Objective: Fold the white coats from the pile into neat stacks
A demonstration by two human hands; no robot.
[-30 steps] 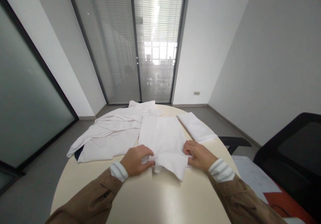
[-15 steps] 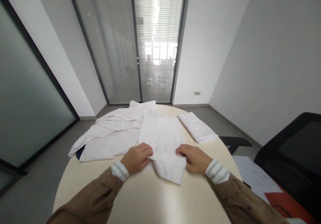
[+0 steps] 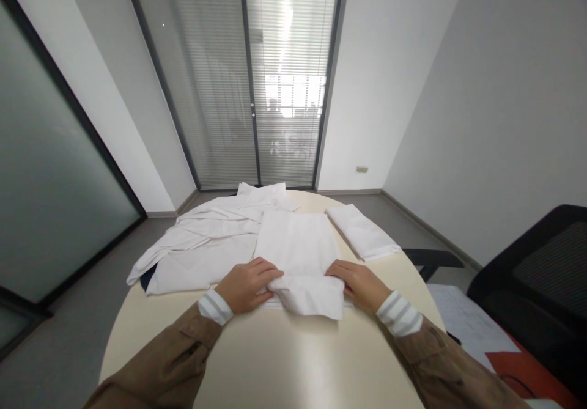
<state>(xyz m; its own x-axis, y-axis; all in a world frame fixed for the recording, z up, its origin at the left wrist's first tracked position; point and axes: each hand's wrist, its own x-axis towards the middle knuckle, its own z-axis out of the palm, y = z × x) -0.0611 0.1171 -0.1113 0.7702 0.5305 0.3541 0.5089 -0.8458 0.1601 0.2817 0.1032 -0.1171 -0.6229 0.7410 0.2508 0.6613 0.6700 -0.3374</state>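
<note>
A flattened white cloth point(image 3: 298, 244) lies in front of me, its near end turned up into a raised, slightly rumpled flap. My left hand point(image 3: 247, 283) closes on the left side of that flap, the thumb hidden underneath. On the right side, the fingers of my right hand point(image 3: 358, 283) pinch the cloth, with their tips partly hidden by it. Just left of this cloth spreads a heap of loose white fabric point(image 3: 202, 244), with something dark blue showing under its edge. A neatly folded white cloth point(image 3: 362, 232) rests to the right.
Everything lies on a round cream table point(image 3: 275, 372). Beyond its right edge stand a black mesh chair point(image 3: 541, 280), papers point(image 3: 463, 317) and a red item point(image 3: 527, 372). A glass partition with blinds point(image 3: 288, 48) is at the back.
The near flap of the cloth hangs less low and looks flatter than before; its drooping right corner has been lifted. Both hands stay at its sides, the right one shifted slightly rightward.
</note>
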